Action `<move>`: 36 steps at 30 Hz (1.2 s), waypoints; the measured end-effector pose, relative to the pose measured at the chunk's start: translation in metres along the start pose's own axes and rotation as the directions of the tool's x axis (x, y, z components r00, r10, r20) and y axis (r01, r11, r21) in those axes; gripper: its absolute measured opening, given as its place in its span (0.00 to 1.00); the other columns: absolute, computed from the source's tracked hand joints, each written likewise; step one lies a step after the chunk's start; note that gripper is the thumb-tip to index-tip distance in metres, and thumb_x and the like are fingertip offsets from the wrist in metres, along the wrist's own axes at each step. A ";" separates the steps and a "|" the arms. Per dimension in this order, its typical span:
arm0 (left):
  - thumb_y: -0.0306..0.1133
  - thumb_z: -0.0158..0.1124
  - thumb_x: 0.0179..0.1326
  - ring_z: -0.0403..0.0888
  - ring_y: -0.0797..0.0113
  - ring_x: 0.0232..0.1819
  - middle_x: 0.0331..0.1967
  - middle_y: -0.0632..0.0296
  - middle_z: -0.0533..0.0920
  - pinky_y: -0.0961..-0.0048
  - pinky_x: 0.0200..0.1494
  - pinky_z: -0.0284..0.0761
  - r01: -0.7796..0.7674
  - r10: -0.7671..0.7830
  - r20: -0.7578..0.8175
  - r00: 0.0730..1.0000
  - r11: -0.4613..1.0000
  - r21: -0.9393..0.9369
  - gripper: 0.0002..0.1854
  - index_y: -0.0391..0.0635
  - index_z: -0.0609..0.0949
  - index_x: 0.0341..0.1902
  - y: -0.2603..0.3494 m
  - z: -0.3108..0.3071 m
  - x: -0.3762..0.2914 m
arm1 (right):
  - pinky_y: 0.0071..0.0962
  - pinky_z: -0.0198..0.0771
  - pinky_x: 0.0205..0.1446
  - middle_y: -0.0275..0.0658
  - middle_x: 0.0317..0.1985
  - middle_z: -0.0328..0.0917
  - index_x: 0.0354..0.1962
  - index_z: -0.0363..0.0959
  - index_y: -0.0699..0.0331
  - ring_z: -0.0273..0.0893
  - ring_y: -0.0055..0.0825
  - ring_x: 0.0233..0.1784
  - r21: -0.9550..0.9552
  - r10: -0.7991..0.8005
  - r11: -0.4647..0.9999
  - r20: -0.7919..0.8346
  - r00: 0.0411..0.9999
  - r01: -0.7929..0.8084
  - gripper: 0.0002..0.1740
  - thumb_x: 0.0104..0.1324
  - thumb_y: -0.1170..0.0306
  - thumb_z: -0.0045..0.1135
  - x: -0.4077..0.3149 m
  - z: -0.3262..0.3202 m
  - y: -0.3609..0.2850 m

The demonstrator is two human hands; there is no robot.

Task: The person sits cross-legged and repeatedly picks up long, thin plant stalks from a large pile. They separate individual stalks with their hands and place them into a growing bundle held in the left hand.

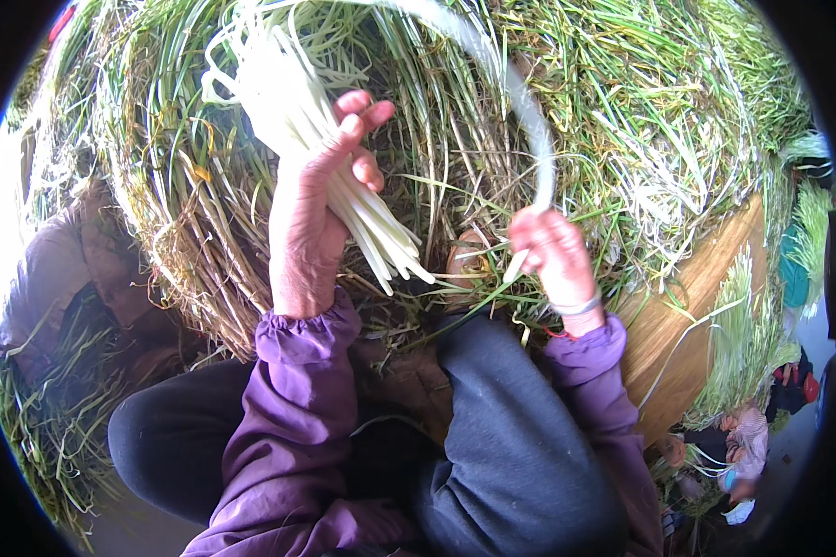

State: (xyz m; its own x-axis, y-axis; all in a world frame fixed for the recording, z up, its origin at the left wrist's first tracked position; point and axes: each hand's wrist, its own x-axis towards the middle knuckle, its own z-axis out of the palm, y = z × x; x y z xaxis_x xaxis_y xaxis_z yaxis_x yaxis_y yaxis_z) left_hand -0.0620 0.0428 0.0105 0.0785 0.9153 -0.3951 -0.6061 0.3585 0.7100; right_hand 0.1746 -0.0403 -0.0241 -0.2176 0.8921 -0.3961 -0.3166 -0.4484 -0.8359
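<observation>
My left hand [320, 188] holds a bundle of long, pale whitish stalks [376, 230], which look like blanched chives. Their cut-looking lower ends point towards my right knee, and the curling tops [279, 63] spread out above, overexposed. Over to the right, my right hand [554, 247] pinches a single long pale stalk [540, 139] near its lower end. That stalk arcs up and left, blurred by motion, towards the top of the view. Behind both hands lies a large heap of green and straw-coloured stalks [439, 132].
A wooden board [676, 334] slants at the right, with a bundle of pale green leaves [731, 334] along it. Other people [745, 438] sit low at the far right. Brown cloth [63, 264] lies at left. My bent legs [515, 418] are below.
</observation>
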 end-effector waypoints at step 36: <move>0.25 0.55 0.56 0.72 0.67 0.33 0.31 0.58 0.73 0.66 0.38 0.72 0.552 -0.445 0.335 0.831 0.582 -0.597 0.10 0.35 0.72 0.41 -0.061 -0.004 -0.010 | 0.13 0.61 0.27 0.31 0.25 0.68 0.34 0.67 0.65 0.65 0.13 0.24 -0.486 -0.159 0.873 -0.357 0.920 -0.038 0.06 0.60 0.73 0.52 0.044 -0.064 -0.001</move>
State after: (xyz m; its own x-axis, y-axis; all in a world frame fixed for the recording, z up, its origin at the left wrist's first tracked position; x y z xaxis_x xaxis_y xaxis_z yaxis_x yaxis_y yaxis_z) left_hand -0.0293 0.0109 -0.0312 0.5997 0.6623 -0.4491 -0.7820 0.6041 -0.1534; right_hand 0.2240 0.0029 -0.0649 0.1800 0.9126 -0.3671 0.1809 -0.3975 -0.8996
